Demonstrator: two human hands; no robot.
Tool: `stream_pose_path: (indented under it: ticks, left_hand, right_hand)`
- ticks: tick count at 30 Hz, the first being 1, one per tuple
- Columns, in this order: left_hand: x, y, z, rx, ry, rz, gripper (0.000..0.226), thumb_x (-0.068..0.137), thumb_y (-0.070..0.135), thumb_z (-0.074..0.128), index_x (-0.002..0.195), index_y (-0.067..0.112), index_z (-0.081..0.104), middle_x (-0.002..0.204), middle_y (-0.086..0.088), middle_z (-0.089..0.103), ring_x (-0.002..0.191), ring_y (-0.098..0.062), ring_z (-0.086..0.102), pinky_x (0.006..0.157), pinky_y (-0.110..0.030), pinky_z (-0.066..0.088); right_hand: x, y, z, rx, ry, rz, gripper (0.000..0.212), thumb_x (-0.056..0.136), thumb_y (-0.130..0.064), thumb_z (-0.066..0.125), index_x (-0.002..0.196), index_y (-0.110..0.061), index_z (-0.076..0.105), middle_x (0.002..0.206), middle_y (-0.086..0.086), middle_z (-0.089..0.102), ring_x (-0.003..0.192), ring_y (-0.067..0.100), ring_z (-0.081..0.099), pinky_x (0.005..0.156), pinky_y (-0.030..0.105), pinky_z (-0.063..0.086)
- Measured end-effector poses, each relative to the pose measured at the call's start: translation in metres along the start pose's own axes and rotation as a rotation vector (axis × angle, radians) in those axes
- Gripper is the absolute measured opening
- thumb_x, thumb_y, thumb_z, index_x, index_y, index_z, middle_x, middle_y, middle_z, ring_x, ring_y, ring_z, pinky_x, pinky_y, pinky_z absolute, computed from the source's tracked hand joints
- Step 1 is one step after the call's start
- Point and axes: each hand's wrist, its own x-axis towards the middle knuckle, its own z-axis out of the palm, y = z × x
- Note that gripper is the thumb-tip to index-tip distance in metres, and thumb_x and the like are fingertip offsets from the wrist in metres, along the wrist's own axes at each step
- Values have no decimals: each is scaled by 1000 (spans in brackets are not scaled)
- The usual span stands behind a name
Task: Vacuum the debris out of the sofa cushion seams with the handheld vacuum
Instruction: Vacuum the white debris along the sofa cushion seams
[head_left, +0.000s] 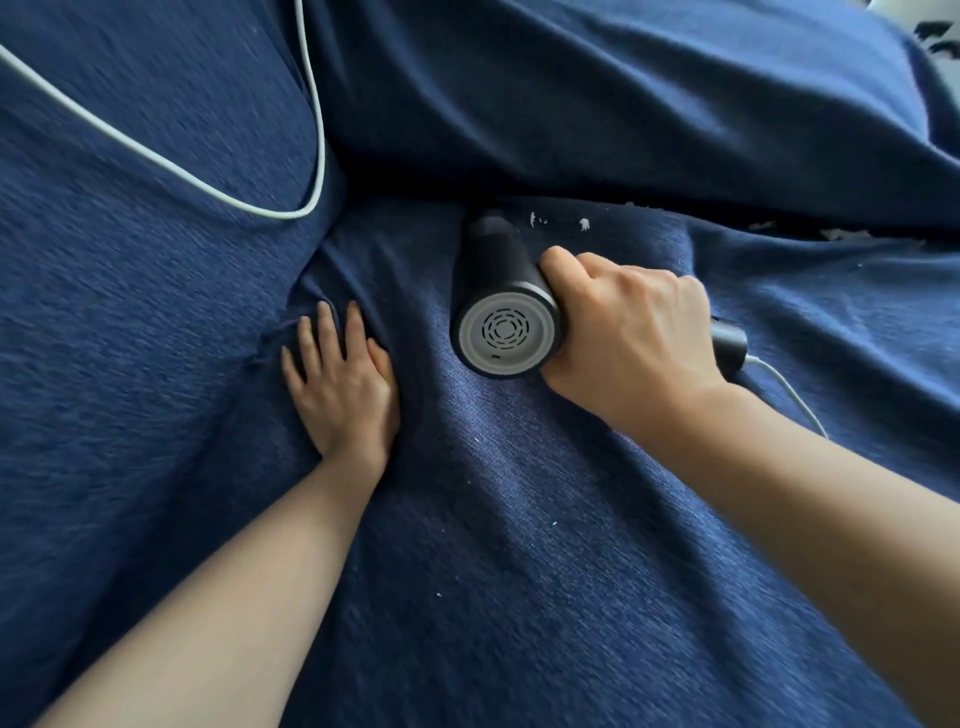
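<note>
A black handheld vacuum with a grey vented rear cap points its nozzle into the seam between the seat cushion and the back cushion. My right hand is shut around its handle. White bits of debris lie in the seam just right of the nozzle, and more debris sits further right along the seam. My left hand presses flat on the blue seat cushion with fingers apart, left of the vacuum.
A white cable loops over the blue cushion at the upper left. Another stretch of white cord trails from the vacuum's handle behind my right wrist. The back cushion rises beyond the seam.
</note>
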Motion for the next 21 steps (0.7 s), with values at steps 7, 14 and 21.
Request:
stream_pose_path:
  ticks: [7,14,21]
  left_hand:
    - [-2,-2,-5,29,-72,17,50,101,27,34,151,20,32,159,-9,23,147,-26,18,118,-48,11]
    - [-3,2,-7,-9,-25,-7,50,100,28,25,147,19,41,156,-10,31,145,-27,25,117,-49,14]
    - [-4,2,-9,-17,-50,-2,48,101,25,29,148,18,39,157,-10,29,146,-28,22,117,-49,13]
  right_hand:
    - [-11,-13,-12,65,37,2,34,59,-26,76,83,-10,58,64,5,61,50,36,60,52,29,22]
    - [-22,-3,-30,65,69,88,33,62,-28,70,78,-18,42,64,5,61,48,39,57,52,31,25]
    - [-36,-6,-40,74,93,82,31,55,-25,74,76,-10,55,57,4,59,39,36,53,51,27,24]
